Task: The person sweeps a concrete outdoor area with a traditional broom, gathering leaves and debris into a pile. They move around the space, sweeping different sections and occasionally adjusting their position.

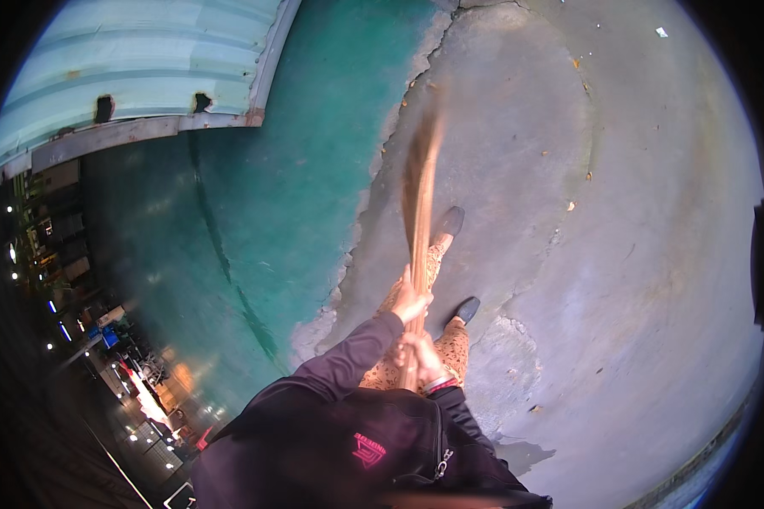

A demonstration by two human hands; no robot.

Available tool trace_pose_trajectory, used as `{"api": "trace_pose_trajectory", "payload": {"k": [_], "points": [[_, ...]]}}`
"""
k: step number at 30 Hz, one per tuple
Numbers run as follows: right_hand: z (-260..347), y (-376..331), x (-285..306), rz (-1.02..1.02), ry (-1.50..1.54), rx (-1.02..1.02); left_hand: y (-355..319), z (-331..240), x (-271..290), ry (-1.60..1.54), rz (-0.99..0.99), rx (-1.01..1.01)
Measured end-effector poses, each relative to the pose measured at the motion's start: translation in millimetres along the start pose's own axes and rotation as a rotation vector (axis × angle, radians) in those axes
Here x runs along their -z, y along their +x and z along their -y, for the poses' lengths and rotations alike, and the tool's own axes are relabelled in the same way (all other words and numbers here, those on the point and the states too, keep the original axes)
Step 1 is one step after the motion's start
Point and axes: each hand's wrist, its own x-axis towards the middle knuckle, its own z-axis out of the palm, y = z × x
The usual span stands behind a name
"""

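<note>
A long, light-brown wooden pole (423, 195) runs from my body out over the ground, its far end smeared by motion, so I cannot make out its tip. My left hand (410, 299) is closed round it, farther along its length. Nearer my body, my right hand (423, 355) grips the same pole, with a red band at the wrist. Part of the pole's near end is hidden by my hands and dark jacket.
Green-painted floor (289, 187) meets rough grey concrete (518, 136) along a broken edge. My dark shoes (465, 310) stand on the concrete. A pale corrugated metal sheet (161, 59) with holes juts in at upper left. Lights and cluttered equipment (144, 390) lie inside at left.
</note>
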Motion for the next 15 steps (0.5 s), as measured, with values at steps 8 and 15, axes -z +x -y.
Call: {"api": "trace_pose_trajectory", "payload": {"k": [8, 15], "points": [[28.4, 25.4, -14.9, -0.115, -0.066, -0.005, 76.5, 62.9, 20.2, -0.099, -0.012, 0.059], [49.6, 38.1, -5.0, -0.141, 0.208, -0.129, 68.2, 11.3, 5.0, -0.131, -0.140, 0.217]]}}
